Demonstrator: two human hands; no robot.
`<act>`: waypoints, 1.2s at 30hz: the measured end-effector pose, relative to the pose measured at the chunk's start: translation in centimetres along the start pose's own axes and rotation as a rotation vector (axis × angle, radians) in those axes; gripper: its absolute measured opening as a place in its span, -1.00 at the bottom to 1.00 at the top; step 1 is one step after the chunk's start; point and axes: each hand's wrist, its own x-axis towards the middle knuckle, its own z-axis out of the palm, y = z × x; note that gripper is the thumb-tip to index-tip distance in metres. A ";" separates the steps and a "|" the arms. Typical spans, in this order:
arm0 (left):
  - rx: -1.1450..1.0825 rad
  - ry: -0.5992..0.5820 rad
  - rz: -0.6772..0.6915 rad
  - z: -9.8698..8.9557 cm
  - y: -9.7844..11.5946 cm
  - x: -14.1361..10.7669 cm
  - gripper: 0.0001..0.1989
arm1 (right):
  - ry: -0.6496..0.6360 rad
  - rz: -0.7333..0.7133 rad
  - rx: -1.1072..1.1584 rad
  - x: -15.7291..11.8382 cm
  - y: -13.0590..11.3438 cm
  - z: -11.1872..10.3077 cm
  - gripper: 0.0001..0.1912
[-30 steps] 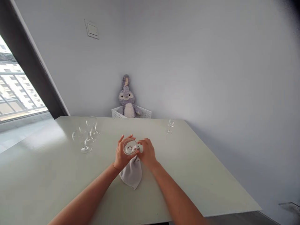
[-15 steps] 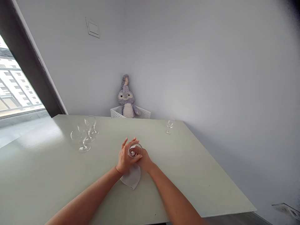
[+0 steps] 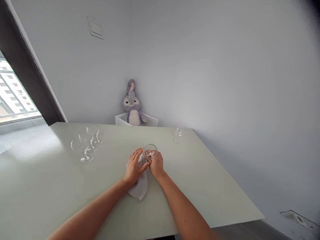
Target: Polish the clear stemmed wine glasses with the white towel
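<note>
Near the middle of the pale table, my right hand [image 3: 156,164] is closed around the lower part of a clear stemmed glass [image 3: 150,151], its round rim facing up toward me. Just left of it, my left hand [image 3: 135,166] has its fingers spread over a light grey cloth [image 3: 140,189], with the thumb reaching toward the glass. The cloth lies under and beside the left hand, its lower end showing on the table. The glass's stem and foot are hidden by my right hand.
Three stemmed glasses [image 3: 86,158] stand at the left of the table [image 3: 200,186]. One small glass [image 3: 178,133] stands near the back right edge. Behind the table, a plush toy [image 3: 134,116] sits in a white basket [image 3: 152,122] against the wall.
The glass has moved up and right in my right hand. My left hand has come off the bowl, now lying over the cloth, more of which shows. The view has shifted slightly.
</note>
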 end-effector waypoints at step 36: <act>0.017 -0.296 -0.204 0.9 -1.2 -0.1 -0.68 | 0.017 0.854 -0.253 4.5 18.6 -5.1 -0.81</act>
